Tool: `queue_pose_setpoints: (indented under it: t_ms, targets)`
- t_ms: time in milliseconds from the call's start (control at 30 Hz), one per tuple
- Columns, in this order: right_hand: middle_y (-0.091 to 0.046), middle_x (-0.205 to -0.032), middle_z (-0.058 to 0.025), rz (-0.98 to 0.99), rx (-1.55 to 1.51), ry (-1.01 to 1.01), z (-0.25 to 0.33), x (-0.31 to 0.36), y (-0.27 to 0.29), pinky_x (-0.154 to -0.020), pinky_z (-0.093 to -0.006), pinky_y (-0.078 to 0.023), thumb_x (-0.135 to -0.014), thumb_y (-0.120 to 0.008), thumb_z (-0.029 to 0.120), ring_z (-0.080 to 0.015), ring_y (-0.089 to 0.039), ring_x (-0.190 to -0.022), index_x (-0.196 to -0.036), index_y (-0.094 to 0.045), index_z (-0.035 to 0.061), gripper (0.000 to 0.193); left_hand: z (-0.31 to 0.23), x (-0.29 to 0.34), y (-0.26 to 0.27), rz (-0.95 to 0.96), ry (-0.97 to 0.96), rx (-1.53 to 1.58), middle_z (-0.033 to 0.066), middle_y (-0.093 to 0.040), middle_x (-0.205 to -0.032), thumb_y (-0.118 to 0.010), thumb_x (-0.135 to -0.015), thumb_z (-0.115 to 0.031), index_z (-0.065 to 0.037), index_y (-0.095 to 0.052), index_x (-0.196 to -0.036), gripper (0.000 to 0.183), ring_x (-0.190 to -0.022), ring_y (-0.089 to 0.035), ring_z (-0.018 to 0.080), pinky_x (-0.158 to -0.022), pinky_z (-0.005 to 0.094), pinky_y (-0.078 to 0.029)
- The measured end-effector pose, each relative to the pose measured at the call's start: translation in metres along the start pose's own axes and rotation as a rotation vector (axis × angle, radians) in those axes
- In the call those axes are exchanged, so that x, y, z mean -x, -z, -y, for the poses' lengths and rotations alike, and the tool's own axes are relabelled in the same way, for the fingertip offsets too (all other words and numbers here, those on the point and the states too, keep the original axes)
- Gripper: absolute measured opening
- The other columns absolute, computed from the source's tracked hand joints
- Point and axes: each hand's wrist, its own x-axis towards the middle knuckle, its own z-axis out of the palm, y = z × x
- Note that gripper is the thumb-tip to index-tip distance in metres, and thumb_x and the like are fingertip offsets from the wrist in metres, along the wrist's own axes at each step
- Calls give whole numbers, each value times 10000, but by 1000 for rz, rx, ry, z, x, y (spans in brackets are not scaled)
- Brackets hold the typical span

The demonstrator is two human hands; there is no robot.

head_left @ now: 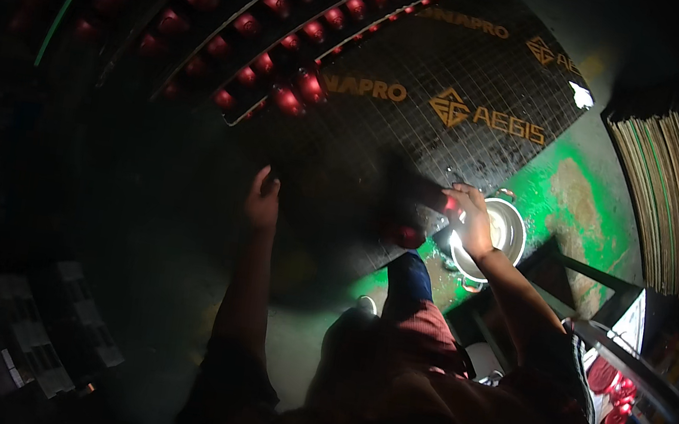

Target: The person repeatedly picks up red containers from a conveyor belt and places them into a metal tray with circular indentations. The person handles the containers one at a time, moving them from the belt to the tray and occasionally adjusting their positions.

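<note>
In the dim middle, my left hand (pixel 262 199) is raised, its thumb and a finger apart with a dark gap between. No held thing shows there. To its right, my right hand (pixel 472 219) reaches over a round metal pot (pixel 516 237) with two side handles, brightly lit inside. The fingers are bent round a dark object with red parts (pixel 411 236), smeared and mostly in shadow, so its kind cannot be made out. A pale mass (pixel 496 227) shows inside the pot, partly behind the hand.
A dark printed board (pixel 421 128) lies beyond my hands. Curved rows of red domed pieces (pixel 286 100) fill the upper left. A stack of thin sheets (pixel 662 201) stands at right, near a dark frame (pixel 591 273). The green floor (pixel 547 185) looks wet and stained.
</note>
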Motion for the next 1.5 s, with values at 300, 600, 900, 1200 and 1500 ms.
queue_pose_setpoints:
  t_ms: [300,600,900,1200,1500]
  targets:
    - [-353,-1466,-198,249,-101,271,42,-241,-159,-1094,-399,-371,-860,-584,60,-373,-354,-1358,-1372,-516,312,574,-32,-236,-131,-352,-589,-670,203,-522,-1370,-717,-822,-262,-242,-545,-1361,566,-1251,-483,404,-1023,450,-425]
    - [-245,-1491,-223,-58,34,166,69,-340,-325,-1001,-587,-406,-787,-725,361,-484,-322,-1322,-1285,-549,352,529,-9,-251,-152,-436,-605,-313,289,-342,-1385,-653,-882,-306,-287,-563,-1271,399,-1216,-435,469,-992,493,-418]
    - [-430,-1385,-184,-58,-440,-2,10,-304,-217,-1088,-398,-372,-831,-713,179,-347,-433,-1304,-1420,-462,219,641,-2,-159,-73,-96,-416,132,129,-550,-1337,-740,-814,-107,-76,-542,-1346,569,-1251,-478,293,-1070,394,-374]
    - [-455,-1450,-137,-497,-1229,-366,19,-14,37,-1126,-425,-352,-830,-683,235,-279,-458,-1320,-1484,-339,53,761,-23,80,-34,717,3,1110,163,-349,-1509,-545,-891,-131,-82,-144,-1548,771,-1372,-378,345,-1138,539,-308]
    - [-524,-1337,-176,-303,-2307,70,-50,150,89,-953,-447,-511,-941,-548,330,-314,-554,-1176,-1392,-449,69,530,-74,213,-209,1716,1191,1573,234,-365,-1471,-638,-879,-427,-21,-257,-1485,823,-1217,-493,395,-846,511,-536]
